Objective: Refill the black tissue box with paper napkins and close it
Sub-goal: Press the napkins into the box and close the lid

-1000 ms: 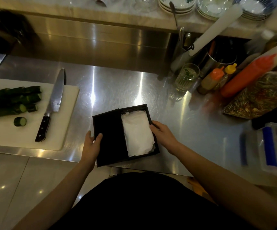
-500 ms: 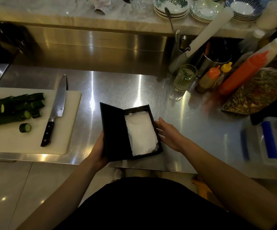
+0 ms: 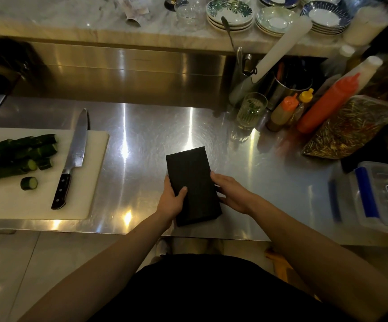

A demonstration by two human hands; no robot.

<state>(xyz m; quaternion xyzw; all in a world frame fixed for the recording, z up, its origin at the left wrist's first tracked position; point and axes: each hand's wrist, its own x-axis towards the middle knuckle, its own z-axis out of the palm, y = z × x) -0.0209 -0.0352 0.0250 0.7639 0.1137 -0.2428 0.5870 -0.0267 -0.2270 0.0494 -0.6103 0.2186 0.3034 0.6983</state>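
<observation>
Steel counter (image 3: pixel 146 140). At left, white cutting board (image 3: pixel 14 205) holds chef's knife (image 3: pixel 73 159), cucumber lengths (image 3: pixel 14 154), 1 cut stub (image 3: pixel 29 183). Back right: drinking glass (image 3: pixel 251 110), red squeeze bottle (image 3: pixel 325 105), stacked plates (image 3: pixel 229 12) on marble shelf (image 3: pixel 49 17). Clear plastic container (image 3: pixel 385 194) at right edge.

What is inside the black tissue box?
Nothing inside shows: the black tissue box is shut, and its lid hides any contents. The left hand and right hand hold its sides.

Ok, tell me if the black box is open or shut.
Shut: the box shows only its flat black top, nothing of the inside. The left hand grips its left edge, the right hand its right.
</observation>
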